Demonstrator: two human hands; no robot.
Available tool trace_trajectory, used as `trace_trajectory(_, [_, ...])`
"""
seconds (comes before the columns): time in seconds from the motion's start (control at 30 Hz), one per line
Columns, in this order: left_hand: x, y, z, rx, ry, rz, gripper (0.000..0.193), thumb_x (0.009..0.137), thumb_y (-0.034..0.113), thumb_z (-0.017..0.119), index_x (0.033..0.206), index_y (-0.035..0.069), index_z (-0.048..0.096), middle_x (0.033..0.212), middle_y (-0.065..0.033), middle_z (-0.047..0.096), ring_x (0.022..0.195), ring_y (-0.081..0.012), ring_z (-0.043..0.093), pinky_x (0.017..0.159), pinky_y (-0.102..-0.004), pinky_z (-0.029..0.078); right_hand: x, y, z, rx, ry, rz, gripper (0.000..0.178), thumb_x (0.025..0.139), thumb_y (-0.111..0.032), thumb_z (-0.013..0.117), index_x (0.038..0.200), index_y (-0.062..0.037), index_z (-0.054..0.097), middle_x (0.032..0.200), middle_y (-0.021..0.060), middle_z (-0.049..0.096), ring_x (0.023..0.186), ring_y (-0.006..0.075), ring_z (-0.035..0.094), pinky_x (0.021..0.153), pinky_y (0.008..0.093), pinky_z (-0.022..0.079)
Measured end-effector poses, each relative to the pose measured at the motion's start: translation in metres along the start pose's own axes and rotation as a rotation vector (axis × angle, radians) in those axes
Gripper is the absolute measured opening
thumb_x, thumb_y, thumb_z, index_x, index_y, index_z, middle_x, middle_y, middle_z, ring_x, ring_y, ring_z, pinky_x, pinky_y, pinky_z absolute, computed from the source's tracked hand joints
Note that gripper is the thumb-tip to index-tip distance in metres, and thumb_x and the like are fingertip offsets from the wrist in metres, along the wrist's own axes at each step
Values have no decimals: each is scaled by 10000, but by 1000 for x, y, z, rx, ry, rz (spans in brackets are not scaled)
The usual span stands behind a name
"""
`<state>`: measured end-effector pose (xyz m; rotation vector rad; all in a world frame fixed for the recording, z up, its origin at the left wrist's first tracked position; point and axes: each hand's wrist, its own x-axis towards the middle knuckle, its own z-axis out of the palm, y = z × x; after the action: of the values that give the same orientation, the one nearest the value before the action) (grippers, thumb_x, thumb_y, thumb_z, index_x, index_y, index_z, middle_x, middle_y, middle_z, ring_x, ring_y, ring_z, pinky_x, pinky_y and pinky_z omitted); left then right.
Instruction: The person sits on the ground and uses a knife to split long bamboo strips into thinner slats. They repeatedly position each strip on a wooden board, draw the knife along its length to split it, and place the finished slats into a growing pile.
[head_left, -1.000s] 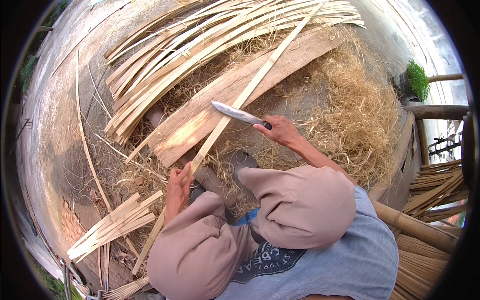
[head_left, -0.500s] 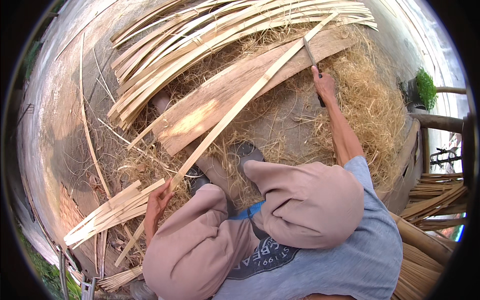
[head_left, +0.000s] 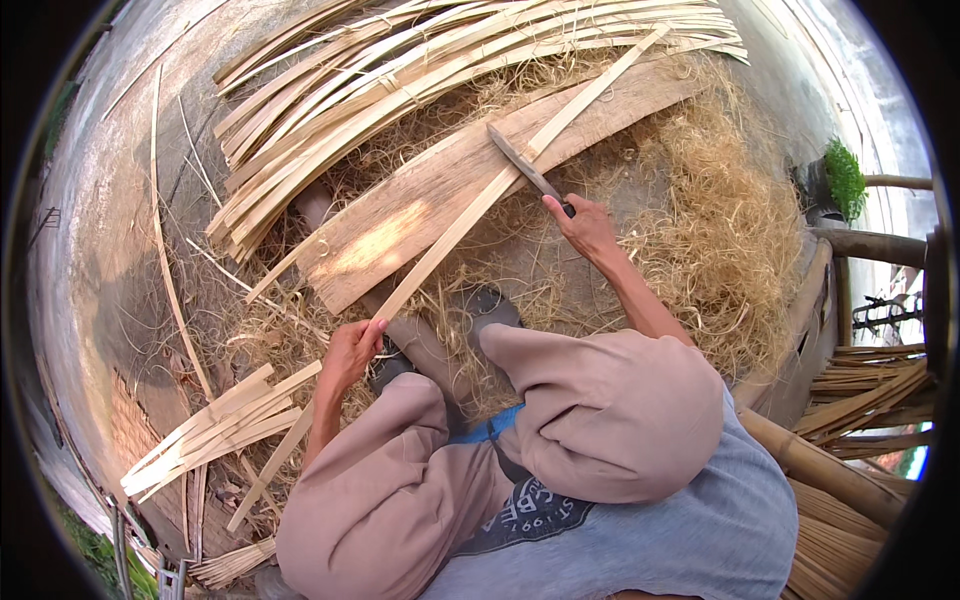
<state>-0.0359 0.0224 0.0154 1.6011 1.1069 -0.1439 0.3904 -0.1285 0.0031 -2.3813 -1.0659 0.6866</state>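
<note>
We see a light grey-blue shirt [head_left: 660,540], and on its front there is a dark print [head_left: 545,518] with pale letters. The trousers [head_left: 620,430] are loose, of dusty pinkish-brown cloth, with soft folds near the knees. Between the legs we notice a bright blue material [head_left: 492,424]. Left hand [head_left: 352,350] and right hand [head_left: 587,226] are bare.

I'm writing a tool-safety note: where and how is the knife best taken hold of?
Probably by the dark handle, coming from the near right side: the blade points away and leftward across the pale strip, leaving the handle as the nearer, right-hand end. The right grip closes around it there, behind the blade.
</note>
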Motion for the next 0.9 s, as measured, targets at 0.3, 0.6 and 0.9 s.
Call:
trace_trajectory(0.3, [-4,-24,4,-84,-2,-5,566,1054,473,600,675,53,592,572,38,467,554,-78,411,526,-278,309,32,20,-16,-24,235,25,662,988,-664,571,774,-40,624,582,194,604,581,321,647,561,499,496])
trace_trajectory(0.6, [-9,-16,1,141,31,32,518,1076,460,542,802,33,645,616,-71,557,564,-209,522,562,-372,407,73,88,-78,211,418,320,724,983,-699,555,637,-63,550,523,44,542,467,153,576,449,367,474])
trace_trajectory(0.9, [9,22,45,408,413,187,408,1086,428,510,928,67,618,730,-227,607,711,-469,608,624,-525,441,-75,-76,62,-31,-109,-500,644,977,-622,626,760,-16,638,593,150,603,533,272,597,541,454,499])
